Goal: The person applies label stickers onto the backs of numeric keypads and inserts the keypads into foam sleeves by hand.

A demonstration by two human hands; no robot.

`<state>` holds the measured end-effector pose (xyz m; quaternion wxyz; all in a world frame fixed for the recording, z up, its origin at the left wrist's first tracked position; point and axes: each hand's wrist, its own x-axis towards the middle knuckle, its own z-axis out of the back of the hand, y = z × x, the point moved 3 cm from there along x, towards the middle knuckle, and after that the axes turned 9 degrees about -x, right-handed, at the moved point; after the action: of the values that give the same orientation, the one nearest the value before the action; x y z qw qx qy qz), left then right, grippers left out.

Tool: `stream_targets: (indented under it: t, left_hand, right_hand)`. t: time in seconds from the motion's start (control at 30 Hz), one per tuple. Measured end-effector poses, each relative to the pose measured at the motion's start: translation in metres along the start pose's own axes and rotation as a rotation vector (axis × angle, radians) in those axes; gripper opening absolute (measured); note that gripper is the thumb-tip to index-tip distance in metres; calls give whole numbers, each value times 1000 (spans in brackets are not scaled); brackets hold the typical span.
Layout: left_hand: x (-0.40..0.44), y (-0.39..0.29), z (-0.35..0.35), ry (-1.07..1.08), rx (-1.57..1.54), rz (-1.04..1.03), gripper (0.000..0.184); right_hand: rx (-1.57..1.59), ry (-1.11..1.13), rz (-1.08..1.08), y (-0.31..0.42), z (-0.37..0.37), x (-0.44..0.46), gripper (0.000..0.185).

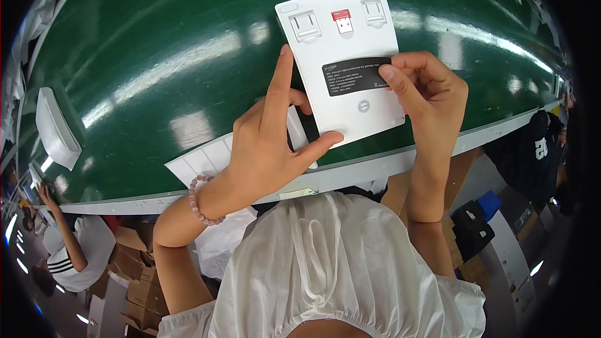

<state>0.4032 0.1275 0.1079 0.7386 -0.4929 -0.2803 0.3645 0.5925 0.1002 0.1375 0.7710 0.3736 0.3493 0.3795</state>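
A white keypad is turned underside up over the green table, showing two flip-out feet and a red-topped USB receiver in a slot. My left hand grips its left side, thumb on the lower corner and index finger stretched along the edge. Between the thumb and fingers of my right hand is the right end of a black printed label. The label lies across the keypad's middle, above a small round mark; whether it is fully stuck down I cannot tell. Beneath my left hand is a white sheet divided into strips.
Another white curved piece lies at the left of the green table. The table's pale front edge runs just below my hands. A co-worker sits at the far left. Cardboard boxes and a dark garment are below the table.
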Motion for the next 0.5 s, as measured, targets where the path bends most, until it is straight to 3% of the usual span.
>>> stream_targets:
  t: [0.3, 0.47, 0.5]
  left_hand:
    - [1, 1, -2, -42, -29, -22, 90]
    - [6, -7, -2, 62, 81, -174, 85]
    - [6, -6, -3, 40, 58, -170, 77]
  right_hand:
    - [0, -2, 16, -2, -1, 2, 6]
    - [1, 12, 17, -4, -1, 3, 6]
    - [7, 14, 21, -4, 0, 4, 6]
